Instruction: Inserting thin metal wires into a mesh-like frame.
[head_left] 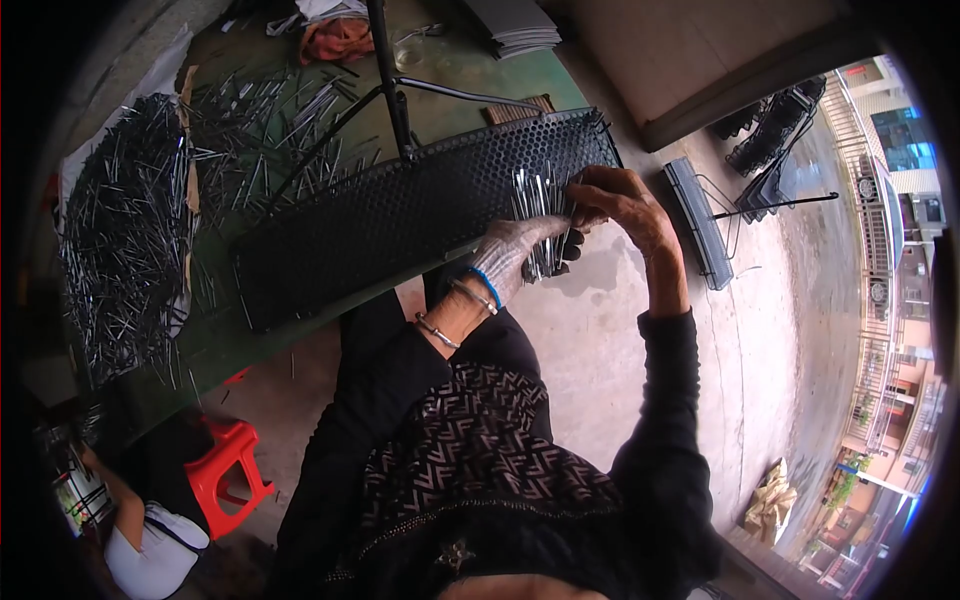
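Observation:
A bunch of thin, shiny metal rods is gripped in my left hand, which wears a pale glove with dark fingertips. The rods point up and down in a loose fan. My bare right hand is closed in a pinch at the right side of the bunch, its fingertips close to the left thumb; what sits between them is hidden. Just beyond my hands lies a long black tray of perforated mesh, tilted across the table edge. A dark metal frame with rods rises from its far side.
The green table carries a large heap of metal rods at left and scattered rods behind the tray. A red stool and another person are lower left. Another long metal piece stands on the floor at right.

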